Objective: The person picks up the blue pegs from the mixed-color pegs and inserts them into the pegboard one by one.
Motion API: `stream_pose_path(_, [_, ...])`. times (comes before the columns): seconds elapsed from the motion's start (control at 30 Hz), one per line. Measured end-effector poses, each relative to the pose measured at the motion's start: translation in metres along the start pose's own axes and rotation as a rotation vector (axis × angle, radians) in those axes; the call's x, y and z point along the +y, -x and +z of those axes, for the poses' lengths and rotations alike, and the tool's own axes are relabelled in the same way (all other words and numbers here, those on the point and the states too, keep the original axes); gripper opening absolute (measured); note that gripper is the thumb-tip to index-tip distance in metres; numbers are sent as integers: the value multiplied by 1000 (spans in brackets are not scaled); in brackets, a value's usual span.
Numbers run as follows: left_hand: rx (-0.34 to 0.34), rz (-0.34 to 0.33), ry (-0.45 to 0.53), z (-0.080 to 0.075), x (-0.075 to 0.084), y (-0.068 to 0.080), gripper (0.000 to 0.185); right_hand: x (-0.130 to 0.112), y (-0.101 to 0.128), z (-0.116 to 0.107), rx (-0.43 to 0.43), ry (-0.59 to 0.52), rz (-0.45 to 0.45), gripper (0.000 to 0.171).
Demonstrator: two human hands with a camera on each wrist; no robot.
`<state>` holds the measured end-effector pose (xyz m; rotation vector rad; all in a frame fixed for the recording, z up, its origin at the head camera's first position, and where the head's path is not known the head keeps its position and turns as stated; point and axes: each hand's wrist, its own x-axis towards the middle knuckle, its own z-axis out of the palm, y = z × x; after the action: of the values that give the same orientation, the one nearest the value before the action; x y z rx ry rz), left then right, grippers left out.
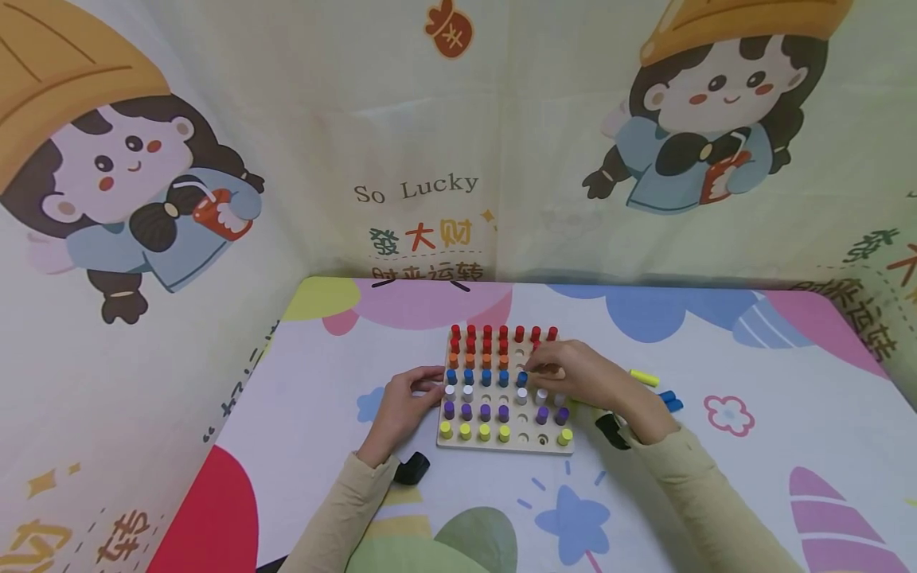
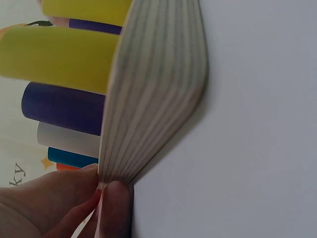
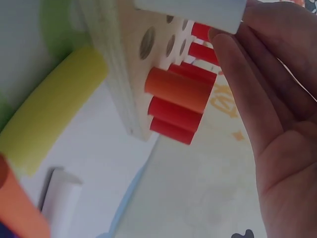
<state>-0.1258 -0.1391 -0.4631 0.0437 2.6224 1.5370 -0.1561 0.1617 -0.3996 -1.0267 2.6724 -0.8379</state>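
A wooden pegboard (image 1: 505, 448) stands on the table with rows of red, orange, blue, white, purple and yellow pegs. My left hand (image 1: 404, 410) holds its left edge; the left wrist view shows the fingertips (image 2: 117, 201) against the striped side of the board. Over the right half, my right hand (image 1: 580, 372) pinches a blue peg (image 1: 522, 380) in the blue row, thumb and fingers close together. From the right wrist, a white peg (image 3: 198, 12) hides the fingertips and what they hold. Orange peg (image 3: 178, 89) and red pegs stand behind it.
Right of the board lie a loose yellow peg (image 1: 645, 378) and loose blue pegs (image 1: 669, 400). Loose orange (image 3: 20, 198) and white (image 3: 62, 203) pegs show in the right wrist view. A printed cloth wall (image 1: 544, 239) rises behind the table.
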Motion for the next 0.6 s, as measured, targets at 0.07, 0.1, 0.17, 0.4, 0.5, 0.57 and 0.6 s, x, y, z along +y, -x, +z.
stream_pose_path(0.07, [0, -1, -2, 0, 0, 0, 31, 1, 3, -1, 1, 1, -10, 15])
stream_pose_path(0.1, [0, -2, -3, 0, 0, 0, 31, 2, 5, -1, 3, -1, -14, 14])
stream_pose_path(0.17, [-1, -3, -2, 0, 0, 0, 31, 4, 7, -2, 7, 0, -17, 14])
stream_pose_path(0.4, [-3, -7, -3, 0, 0, 0, 32, 8, 15, -5, 6, 25, -20, 17])
stream_pose_path(0.5, [-5, -6, 5, -1, 1, 0, 32, 10, 20, -7, 5, 23, -15, 17])
stream_pose_path(0.57, [-7, -7, 8, -1, 1, 0, 32, 11, 24, -9, 14, 20, -10, 17])
stream_pose_path(0.6, [-8, -8, 9, -1, 1, 0, 32, 11, 25, -9, 20, 17, -8, 17])
